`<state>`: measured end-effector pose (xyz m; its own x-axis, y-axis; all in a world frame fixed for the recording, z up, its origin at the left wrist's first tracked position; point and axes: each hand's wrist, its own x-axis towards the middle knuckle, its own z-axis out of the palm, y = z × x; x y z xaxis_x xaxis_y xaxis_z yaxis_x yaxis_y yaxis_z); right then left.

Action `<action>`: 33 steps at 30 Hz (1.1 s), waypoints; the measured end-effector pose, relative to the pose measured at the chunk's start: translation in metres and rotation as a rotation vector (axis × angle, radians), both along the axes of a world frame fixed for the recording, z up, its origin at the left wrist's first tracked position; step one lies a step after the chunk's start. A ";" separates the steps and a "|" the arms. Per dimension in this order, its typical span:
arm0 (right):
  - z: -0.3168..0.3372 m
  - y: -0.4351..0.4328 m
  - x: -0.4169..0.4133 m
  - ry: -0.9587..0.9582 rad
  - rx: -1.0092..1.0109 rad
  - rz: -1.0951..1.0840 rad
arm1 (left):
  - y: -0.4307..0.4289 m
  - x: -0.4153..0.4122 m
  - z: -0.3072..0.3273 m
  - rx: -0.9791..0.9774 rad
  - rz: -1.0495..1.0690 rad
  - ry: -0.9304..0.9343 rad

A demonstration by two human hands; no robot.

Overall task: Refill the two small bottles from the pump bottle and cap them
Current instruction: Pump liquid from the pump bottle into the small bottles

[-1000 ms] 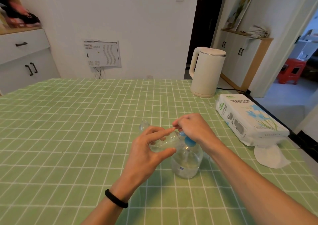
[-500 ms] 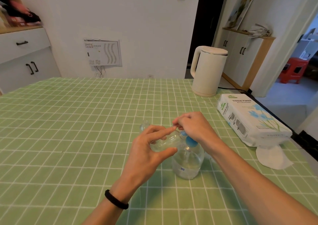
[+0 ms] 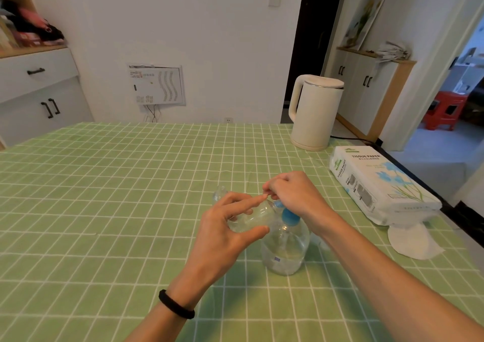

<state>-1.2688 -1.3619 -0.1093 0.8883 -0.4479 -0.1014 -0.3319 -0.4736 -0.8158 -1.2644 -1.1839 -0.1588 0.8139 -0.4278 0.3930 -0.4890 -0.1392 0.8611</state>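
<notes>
Wristband: a black band (image 3: 176, 307) circles the left wrist, nearest the camera.
Table: a green checked cloth (image 3: 104, 210) covers it from near edge to far edge.
Pump bottle: the clear pump bottle (image 3: 284, 250) stands upright on the cloth, near centre, just right of the left palm; liquid fills its lower part.
Left hand: the left hand (image 3: 225, 231) grasps a small bottle (image 3: 248, 220) between thumb and fingers, index finger stretched toward the right hand.
Small bottle: clear, tilted almost onto its side above the cloth, mouth end toward the blue pump head (image 3: 289, 214).
Right hand: the right hand (image 3: 293, 192) sits on top of the pump head, fingers curled and bunched over its nozzle end; the nozzle itself is hidden.
Second small bottle: a clear second small bottle (image 3: 220, 193) shows just beyond the left fingers, mostly hidden.
Loose tissue: a white sheet (image 3: 411, 242) lies at the right edge.
Tissue pack: a pack marked TISSUE PAPER (image 3: 379, 184) lies just beyond that sheet.
Kettle: a cream electric kettle (image 3: 314, 111) stands at the far right corner.
Beyond the table: white cabinets (image 3: 39, 93) far left, a red stool (image 3: 445, 111) far right.
</notes>
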 end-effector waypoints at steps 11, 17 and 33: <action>-0.005 0.000 0.000 0.022 -0.009 -0.029 | -0.002 0.002 -0.009 -0.002 -0.004 0.008; -0.004 0.001 -0.002 0.025 -0.016 -0.042 | -0.001 0.003 -0.010 -0.002 0.000 0.000; -0.003 0.002 0.000 0.004 -0.049 -0.062 | 0.001 0.003 -0.014 -0.037 0.053 -0.027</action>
<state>-1.2687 -1.3600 -0.1119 0.8582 -0.5068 -0.0811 -0.3650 -0.4915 -0.7907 -1.2615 -1.1831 -0.1729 0.8239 -0.3694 0.4299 -0.5049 -0.1337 0.8528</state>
